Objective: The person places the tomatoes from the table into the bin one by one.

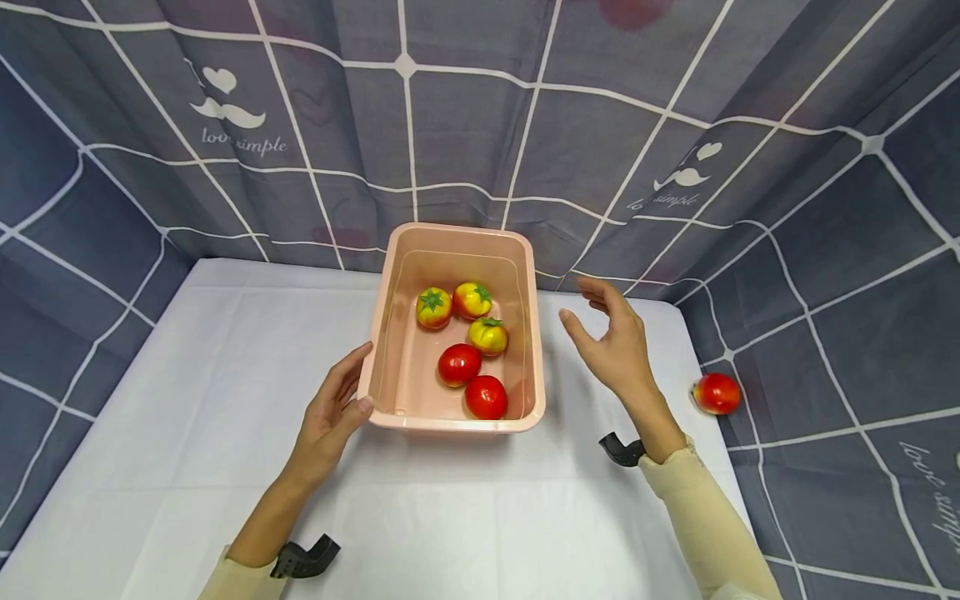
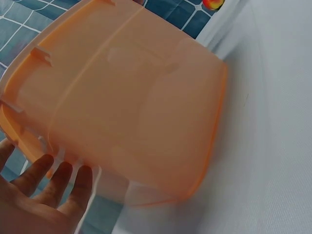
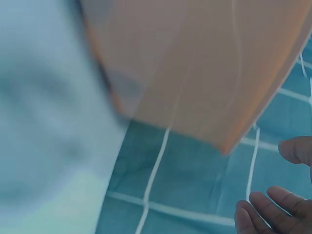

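Observation:
A pink plastic bin stands on the white table, with several toy tomatoes in it. Toward its back lie three yellow-and-red tomatoes, one of them with its green top upward. Two red tomatoes are near the front. My left hand touches the bin's left rim near the front corner, its thumb at the rim and its fingers stretched along the outer side. In the left wrist view its fingertips are right at the rim. My right hand hovers right of the bin, fingers spread and holding nothing.
Another red tomato sits at the table's right edge, against the grey checked cloth. This cloth hangs like a wall behind the table and on both sides. White cloth covers the tabletop. A black strap is on the right wrist.

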A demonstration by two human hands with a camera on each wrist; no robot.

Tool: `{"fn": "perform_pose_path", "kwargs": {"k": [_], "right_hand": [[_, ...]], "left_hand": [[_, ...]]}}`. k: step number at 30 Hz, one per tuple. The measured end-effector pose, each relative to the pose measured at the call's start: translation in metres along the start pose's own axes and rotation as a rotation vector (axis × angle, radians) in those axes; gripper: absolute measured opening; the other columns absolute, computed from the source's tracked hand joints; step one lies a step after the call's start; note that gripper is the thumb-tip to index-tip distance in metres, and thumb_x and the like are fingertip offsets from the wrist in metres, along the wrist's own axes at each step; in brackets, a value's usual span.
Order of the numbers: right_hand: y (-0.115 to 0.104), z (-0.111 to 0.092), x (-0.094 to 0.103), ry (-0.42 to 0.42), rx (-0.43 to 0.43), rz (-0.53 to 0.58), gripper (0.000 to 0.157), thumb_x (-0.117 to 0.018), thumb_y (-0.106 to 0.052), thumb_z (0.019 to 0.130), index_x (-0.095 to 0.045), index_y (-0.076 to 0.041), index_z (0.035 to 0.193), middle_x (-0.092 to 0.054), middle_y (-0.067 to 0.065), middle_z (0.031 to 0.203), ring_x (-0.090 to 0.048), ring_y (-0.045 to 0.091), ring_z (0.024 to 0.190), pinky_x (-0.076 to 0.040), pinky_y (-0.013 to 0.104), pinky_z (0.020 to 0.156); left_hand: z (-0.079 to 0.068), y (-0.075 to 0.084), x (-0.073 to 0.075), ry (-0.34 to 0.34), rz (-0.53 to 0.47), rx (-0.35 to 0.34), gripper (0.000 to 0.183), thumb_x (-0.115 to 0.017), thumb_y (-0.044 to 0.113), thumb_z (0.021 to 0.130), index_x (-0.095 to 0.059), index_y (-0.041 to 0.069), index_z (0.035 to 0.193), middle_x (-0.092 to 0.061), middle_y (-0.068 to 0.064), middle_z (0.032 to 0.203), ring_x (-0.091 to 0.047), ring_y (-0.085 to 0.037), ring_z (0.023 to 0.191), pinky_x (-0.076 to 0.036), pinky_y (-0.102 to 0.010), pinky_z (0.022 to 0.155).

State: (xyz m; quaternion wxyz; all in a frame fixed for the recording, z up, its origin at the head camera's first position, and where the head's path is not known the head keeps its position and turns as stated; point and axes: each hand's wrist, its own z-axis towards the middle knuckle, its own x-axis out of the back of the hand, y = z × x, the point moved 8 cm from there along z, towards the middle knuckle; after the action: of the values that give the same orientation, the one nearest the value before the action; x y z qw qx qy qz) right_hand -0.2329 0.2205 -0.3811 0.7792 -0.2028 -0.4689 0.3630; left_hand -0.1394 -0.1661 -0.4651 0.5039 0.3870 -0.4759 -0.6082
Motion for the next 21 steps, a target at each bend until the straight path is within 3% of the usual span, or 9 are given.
{"fn": "perform_pose_path", "kwargs": {"k": [10,18,21], "right_hand": [[0.059,-0.029,0.049,0.148,-0.132,-0.034,0.047,-0.081,-0.018,0.095,-0.067,-0.005,0.138,-0.073,0.016,0.134,-0.068,0.032,0.126,-0.044,0.007,0.107],[0.099,-0.058,0.083,0.249,-0.242,-0.116,0.049,-0.082,-0.014,0.092,-0.067,-0.002,0.137,-0.073,0.017,0.135,-0.067,0.036,0.124,-0.041,0.006,0.104],[0.113,-0.068,0.094,0.266,-0.3,-0.151,0.051,-0.083,-0.016,0.092,-0.066,-0.003,0.139,-0.072,0.017,0.138,-0.065,0.036,0.127,-0.044,0.015,0.106]], "left_hand": [[0.0,-0.001,0.001,0.007,-0.006,-0.003,0.072,-0.053,-0.006,0.104,-0.034,0.016,0.169,-0.036,-0.013,0.172,-0.043,-0.013,0.155,-0.04,-0.015,0.123],[0.0,0.001,0.0,0.005,-0.01,-0.004,0.072,-0.053,-0.006,0.104,-0.034,0.016,0.169,-0.036,-0.013,0.172,-0.043,-0.013,0.155,-0.041,-0.015,0.123],[0.0,0.001,0.0,0.0,-0.012,-0.001,0.072,-0.053,-0.006,0.104,-0.033,0.016,0.17,-0.037,-0.013,0.171,-0.044,-0.014,0.154,-0.042,-0.016,0.122]]}}
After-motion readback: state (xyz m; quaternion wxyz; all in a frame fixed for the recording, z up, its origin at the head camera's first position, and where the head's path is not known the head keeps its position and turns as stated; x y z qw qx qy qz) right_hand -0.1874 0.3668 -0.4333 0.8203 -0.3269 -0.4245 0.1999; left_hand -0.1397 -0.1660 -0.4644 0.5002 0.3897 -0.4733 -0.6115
